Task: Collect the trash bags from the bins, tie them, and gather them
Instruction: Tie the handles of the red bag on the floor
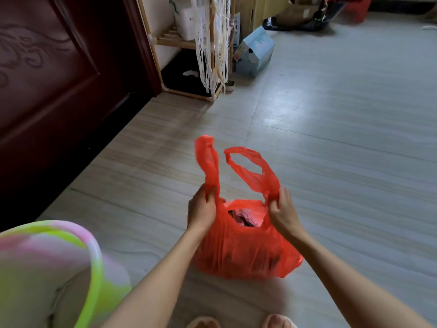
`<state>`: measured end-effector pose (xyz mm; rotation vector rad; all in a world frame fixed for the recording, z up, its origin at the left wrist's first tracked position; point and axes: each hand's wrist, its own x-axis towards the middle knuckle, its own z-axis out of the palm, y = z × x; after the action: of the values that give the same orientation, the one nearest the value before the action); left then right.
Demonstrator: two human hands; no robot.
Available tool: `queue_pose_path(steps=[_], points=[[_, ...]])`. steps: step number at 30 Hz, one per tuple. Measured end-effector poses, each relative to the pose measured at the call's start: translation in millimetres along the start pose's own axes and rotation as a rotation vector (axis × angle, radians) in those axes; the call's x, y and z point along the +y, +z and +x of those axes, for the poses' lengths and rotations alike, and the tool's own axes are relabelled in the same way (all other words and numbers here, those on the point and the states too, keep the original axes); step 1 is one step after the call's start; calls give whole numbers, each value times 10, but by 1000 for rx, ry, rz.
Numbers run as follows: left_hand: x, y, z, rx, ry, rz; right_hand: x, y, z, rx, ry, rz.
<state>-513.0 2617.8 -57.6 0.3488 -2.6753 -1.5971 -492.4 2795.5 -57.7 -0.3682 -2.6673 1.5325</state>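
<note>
- A red plastic trash bag (238,252) sits on the pale tiled floor (331,138), directly below and between the 2 hands, with the person's toes just showing at the bottom edge of the view.
- The left hand (203,207) is clenched round the base of the bag's left handle loop (209,162), fingers curled and pinching the plastic; the loop stands up above the fist, slightly twisted.
- The right hand (282,209) grasps the base of the right handle loop (253,169) in the same way, thumb and fingers pinched on the gathered plastic; this loop opens wider and leans away from the hand toward the left.
- The 2 hands are apart, with the bag's mouth open between them; pink and dark rubbish (243,217) is visible inside through the gap.
- The bag is not tied: both loops are free and separate.
- To the left of the left forearm, close to the camera, is the rim of a green and pink bin (94,268), blurred.
- Well beyond the hands, a pale blue carton (255,53) lies on the floor beside a wooden rack (165,41) draped with white lace strips (210,43).
- Left of the rack, far from the left hand, is a dark red carved door (47,67).
- Far ahead of the right hand, boxes and a red object sit by the wall, too blurred to tell apart.
</note>
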Motion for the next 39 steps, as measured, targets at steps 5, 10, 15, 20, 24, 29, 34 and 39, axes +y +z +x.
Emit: queue_pose_path(steps=[5,10,15,20,24,29,34,39], points=[[8,98,62,36,-311,-389,78,-7,65,189,124,175],[19,152,-95,-224,-171,-224,26,47,86,215,155,245],[-85,189,-136,-223,76,190,-11,158,-1,118,118,295],[-145,157,-35,-38,-71,129,149,45,-23,-207,11,233],[-131,178,39,-30,-156,166,347,-36,-68,-495,-183,-242],[-9,261,-183,-341,52,-26,285,50,-61,-124,-134,-214],[-60,210,-194,-269,117,240,243,171,-49,-6,18,-23],[-13,177,-166,-223,-540,-444,181,219,-63,-32,151,319]])
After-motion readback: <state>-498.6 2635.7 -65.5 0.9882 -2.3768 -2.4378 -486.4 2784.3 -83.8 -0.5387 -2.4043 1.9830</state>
